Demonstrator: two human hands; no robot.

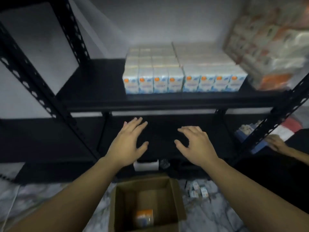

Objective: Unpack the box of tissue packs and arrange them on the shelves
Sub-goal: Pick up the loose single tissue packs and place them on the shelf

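Head view.

Left hand [129, 142]: forearm stretched forward, palm down, fingers straight and spread, thumb out to the side; holds nothing, hangs in front of the dark lower shelf [167, 139].

Right hand [196, 145]: same pose, palm down, fingers spread and slightly bent at the tips, thumb pointing inward; holds nothing, well apart from the left.

Tissue packs [184, 74]: white-and-blue with orange marks, packed in tight rows on the upper shelf [93, 84] of the black metal rack, towards its right half, with eight faces along the front.

Cardboard box [147, 205]: on the floor below and between the forearms, flaps open, one pack [144, 216] lying at the bottom.

Large wrapped bundle [270, 46]: right end of the upper shelf, blurred.

Another person's hand [275, 143]: far right, on a blue-and-white package beside the rack post; finger pose unclear.
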